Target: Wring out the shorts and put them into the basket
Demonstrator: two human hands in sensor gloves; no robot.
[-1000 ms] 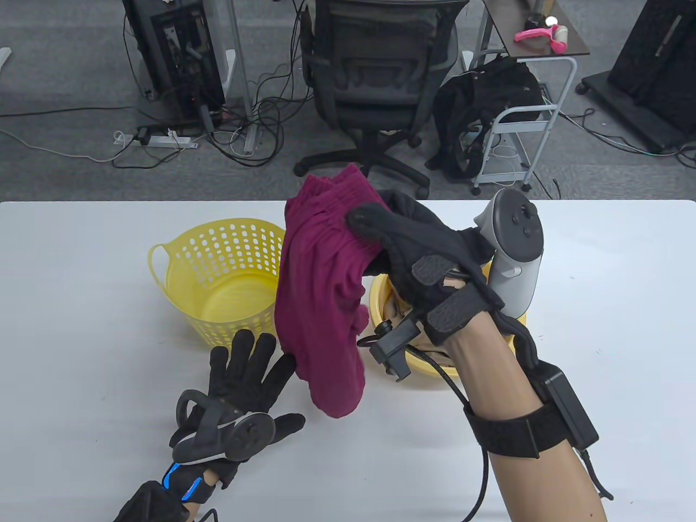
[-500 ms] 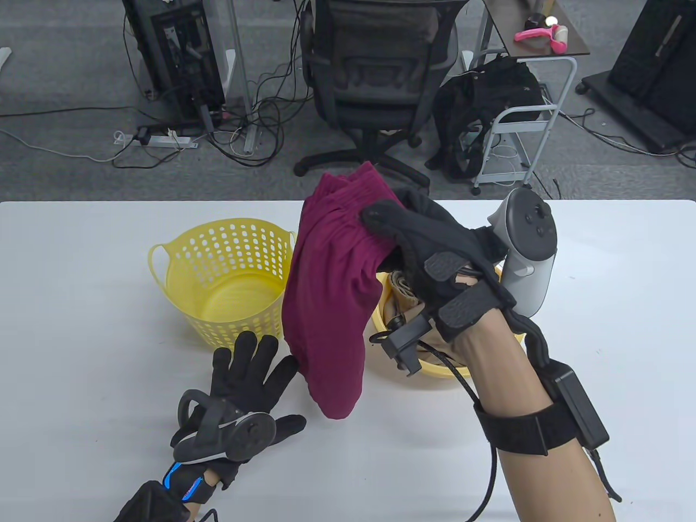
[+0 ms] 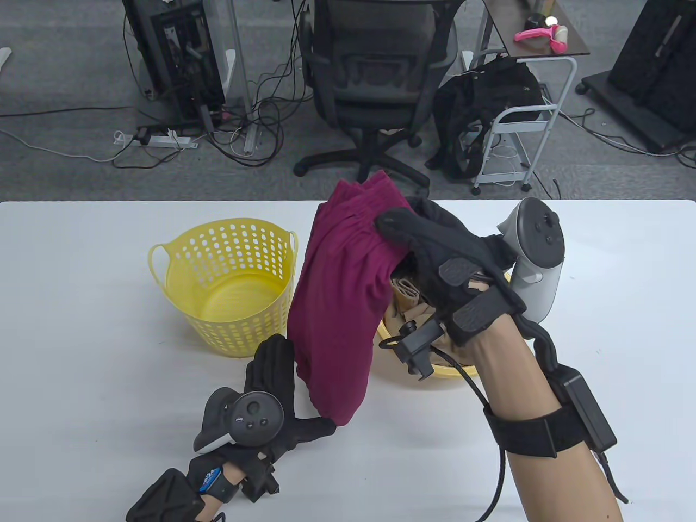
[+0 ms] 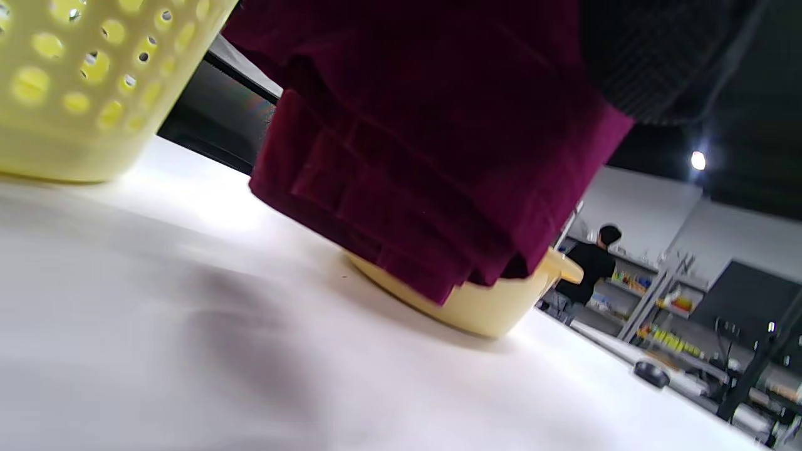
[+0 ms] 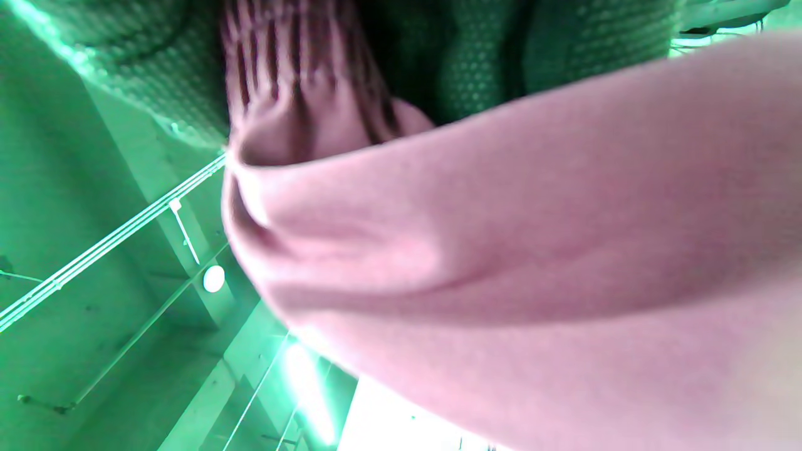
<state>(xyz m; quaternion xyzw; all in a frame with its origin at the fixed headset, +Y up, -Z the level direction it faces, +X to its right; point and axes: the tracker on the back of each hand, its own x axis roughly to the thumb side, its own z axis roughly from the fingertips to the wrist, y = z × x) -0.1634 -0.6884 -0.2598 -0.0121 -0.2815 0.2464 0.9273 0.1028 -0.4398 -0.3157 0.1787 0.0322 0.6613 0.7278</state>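
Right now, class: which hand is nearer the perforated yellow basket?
Left. The left hand lies just in front of the basket; the right hand grips the shorts beyond, over the bowl.

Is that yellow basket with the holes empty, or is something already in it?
Empty. The table view looks straight down into the perforated basket and shows its bare yellow bottom; the maroon shorts hang beside it from the right hand.

Right hand (image 3: 446,261) holds maroon shorts (image 3: 342,304) aloft beside yellow basket (image 3: 228,283); left hand (image 3: 272,391) at hem
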